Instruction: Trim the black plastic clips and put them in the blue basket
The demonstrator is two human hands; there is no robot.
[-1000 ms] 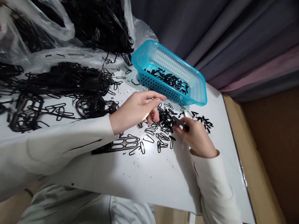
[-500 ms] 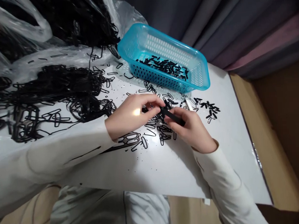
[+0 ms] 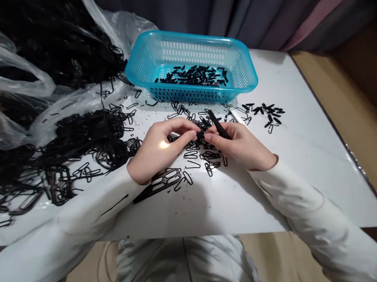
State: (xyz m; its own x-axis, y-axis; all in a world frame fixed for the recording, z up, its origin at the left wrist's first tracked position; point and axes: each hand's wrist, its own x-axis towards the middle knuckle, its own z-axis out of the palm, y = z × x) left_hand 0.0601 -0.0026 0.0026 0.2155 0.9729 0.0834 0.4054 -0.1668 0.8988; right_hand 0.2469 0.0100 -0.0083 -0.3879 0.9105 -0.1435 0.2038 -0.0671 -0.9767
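Basket (image 3: 146,61) behind hands (image 3: 204,146); plastic pile (image 3: 80,134), probably offcuts, left.

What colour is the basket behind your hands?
Bright blue basket, with slotted walls; the head view shows it clearly.

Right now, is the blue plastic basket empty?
No, a heap of small black plastic pieces lies inside the blue perforated plastic basket.

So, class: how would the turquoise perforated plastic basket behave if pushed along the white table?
The turquoise perforated plastic basket probably slides easily: the white table looks glossy. It seems light, with slotted walls and only a shallow layer of small black pieces inside. Wide and low, it should not tip.
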